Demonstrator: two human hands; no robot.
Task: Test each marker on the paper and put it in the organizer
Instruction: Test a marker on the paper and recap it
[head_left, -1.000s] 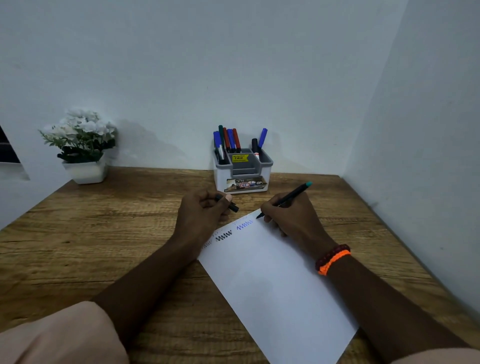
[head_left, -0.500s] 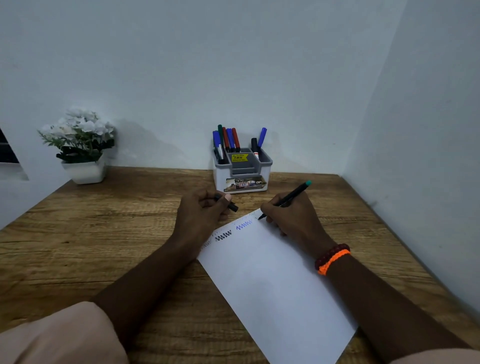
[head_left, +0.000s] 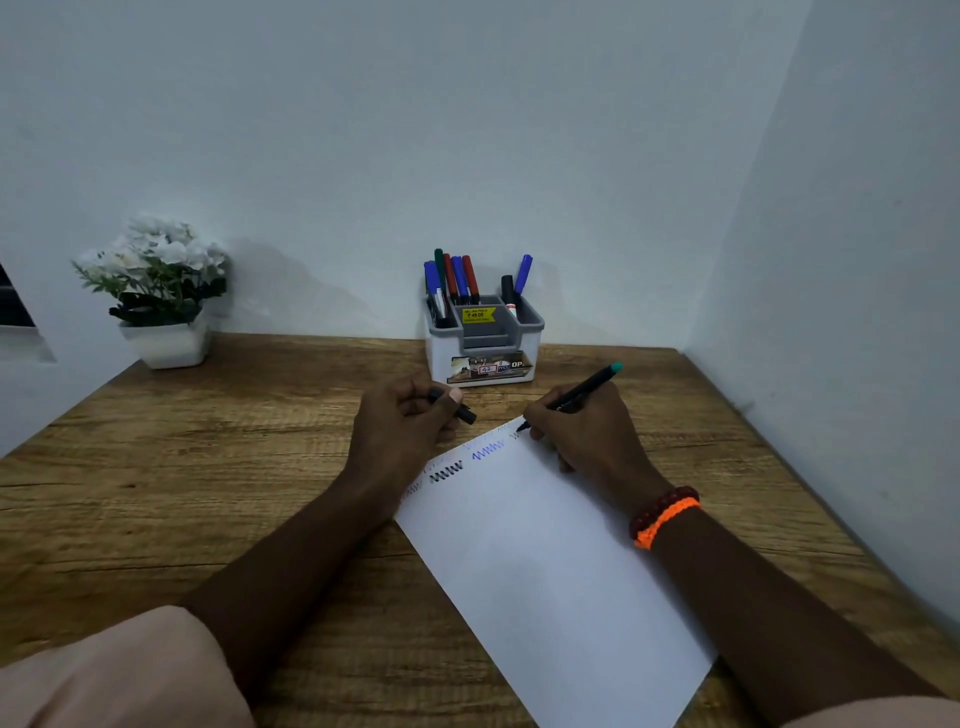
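One marker (head_left: 570, 396) is gripped by the right hand (head_left: 584, 434) on one paper (head_left: 545, 561), one cap (head_left: 457, 408) pinched by the left hand (head_left: 400, 431), seven markers (head_left: 457, 278) stored in the far organizer (head_left: 485, 348).

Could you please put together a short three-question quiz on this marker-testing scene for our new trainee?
1. True or false: the right hand holds the teal-ended marker with its tip at the paper.
2. What does the left hand hold? A) black cap B) red marker C) nothing
3. The organizer stands by the far ____.

Key: 1 true; 2 A; 3 wall.
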